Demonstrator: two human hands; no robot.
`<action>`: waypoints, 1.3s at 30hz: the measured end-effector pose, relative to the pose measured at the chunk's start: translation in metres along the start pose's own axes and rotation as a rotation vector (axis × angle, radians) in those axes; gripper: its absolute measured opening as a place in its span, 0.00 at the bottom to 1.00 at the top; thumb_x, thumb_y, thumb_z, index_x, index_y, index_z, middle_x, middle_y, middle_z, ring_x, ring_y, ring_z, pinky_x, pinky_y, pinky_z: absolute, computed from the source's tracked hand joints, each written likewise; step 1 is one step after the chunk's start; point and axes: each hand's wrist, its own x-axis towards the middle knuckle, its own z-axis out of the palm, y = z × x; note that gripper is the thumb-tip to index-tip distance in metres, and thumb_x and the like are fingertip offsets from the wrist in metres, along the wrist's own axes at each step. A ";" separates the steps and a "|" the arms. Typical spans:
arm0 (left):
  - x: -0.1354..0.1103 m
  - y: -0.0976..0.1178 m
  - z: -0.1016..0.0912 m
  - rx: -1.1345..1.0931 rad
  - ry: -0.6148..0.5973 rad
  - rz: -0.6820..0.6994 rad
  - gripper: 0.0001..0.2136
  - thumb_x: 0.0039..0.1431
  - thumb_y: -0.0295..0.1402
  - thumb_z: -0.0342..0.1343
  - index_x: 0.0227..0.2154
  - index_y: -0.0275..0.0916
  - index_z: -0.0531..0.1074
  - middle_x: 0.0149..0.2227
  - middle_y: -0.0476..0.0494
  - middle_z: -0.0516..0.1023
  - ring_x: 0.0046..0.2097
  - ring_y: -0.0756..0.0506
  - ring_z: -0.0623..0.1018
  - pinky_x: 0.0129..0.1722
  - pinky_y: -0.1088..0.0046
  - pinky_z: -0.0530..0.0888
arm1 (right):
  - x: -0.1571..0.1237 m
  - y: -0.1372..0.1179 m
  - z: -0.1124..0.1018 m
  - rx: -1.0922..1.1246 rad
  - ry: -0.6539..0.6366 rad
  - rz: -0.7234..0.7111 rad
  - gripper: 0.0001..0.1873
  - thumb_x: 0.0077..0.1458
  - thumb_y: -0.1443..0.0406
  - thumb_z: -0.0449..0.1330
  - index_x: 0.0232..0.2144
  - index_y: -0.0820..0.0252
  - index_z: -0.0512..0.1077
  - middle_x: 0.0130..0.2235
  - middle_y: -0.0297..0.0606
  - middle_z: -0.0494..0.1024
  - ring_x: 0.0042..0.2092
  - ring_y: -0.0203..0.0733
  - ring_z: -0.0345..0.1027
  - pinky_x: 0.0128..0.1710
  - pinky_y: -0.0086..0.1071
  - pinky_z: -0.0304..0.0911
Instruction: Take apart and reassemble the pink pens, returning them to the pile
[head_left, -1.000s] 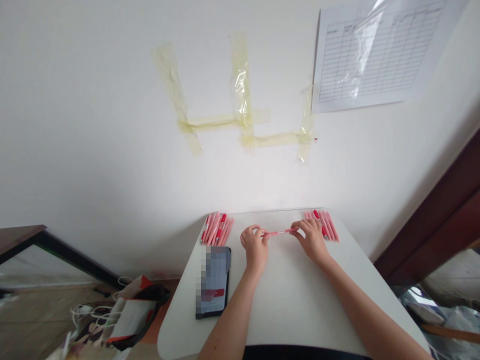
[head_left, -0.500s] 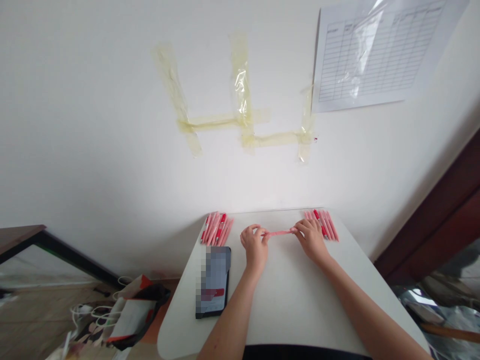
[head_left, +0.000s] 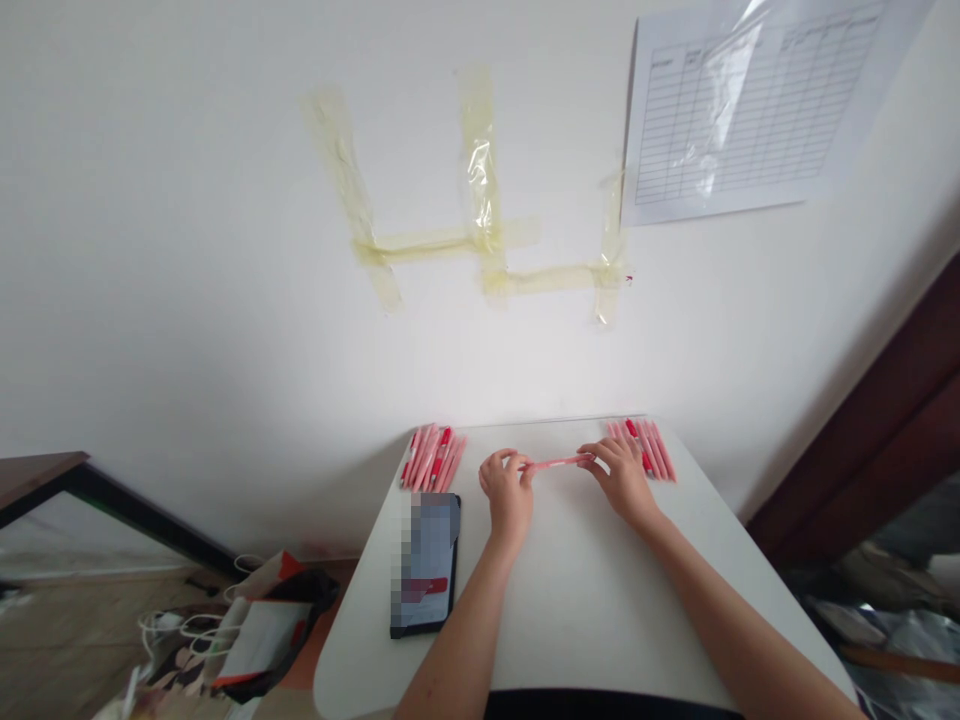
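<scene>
Between my two hands a slim pink pen (head_left: 555,463) is held almost level above the white table. My left hand (head_left: 508,495) pinches its left end, and the fingers of my right hand (head_left: 619,478) close on its right end. Several pink and red pens (head_left: 433,460) lie side by side in a pile at the back left corner. Another group of pink and red pens (head_left: 658,450) lies at the back right, partly hidden behind my right hand.
A phone (head_left: 431,560) lies on the left side of the white table (head_left: 600,610). The wall behind carries yellowed tape strips (head_left: 484,180) and a printed sheet (head_left: 750,120). Bags and white cables (head_left: 199,630) are on the floor at left. A dark wooden piece (head_left: 862,430) stands at right.
The pen has turned slightly in my fingers and shows a paler stripe now. My right fingers have shifted a little along its end; the piles stay as they were.
</scene>
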 end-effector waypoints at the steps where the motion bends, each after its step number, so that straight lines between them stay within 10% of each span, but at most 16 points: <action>1: 0.000 0.000 0.000 -0.003 0.005 0.006 0.04 0.60 0.30 0.59 0.34 0.43 0.79 0.47 0.43 0.75 0.54 0.40 0.70 0.59 0.54 0.66 | 0.000 0.000 0.000 -0.009 -0.003 0.003 0.13 0.67 0.53 0.55 0.41 0.50 0.76 0.39 0.37 0.78 0.46 0.49 0.70 0.60 0.53 0.52; 39: 0.006 0.003 -0.009 0.002 -0.120 -0.083 0.05 0.55 0.30 0.62 0.30 0.46 0.83 0.58 0.44 0.70 0.59 0.37 0.67 0.65 0.50 0.63 | 0.001 0.005 -0.002 -0.128 -0.080 0.221 0.21 0.69 0.52 0.46 0.37 0.51 0.76 0.47 0.40 0.75 0.52 0.55 0.60 0.59 0.58 0.52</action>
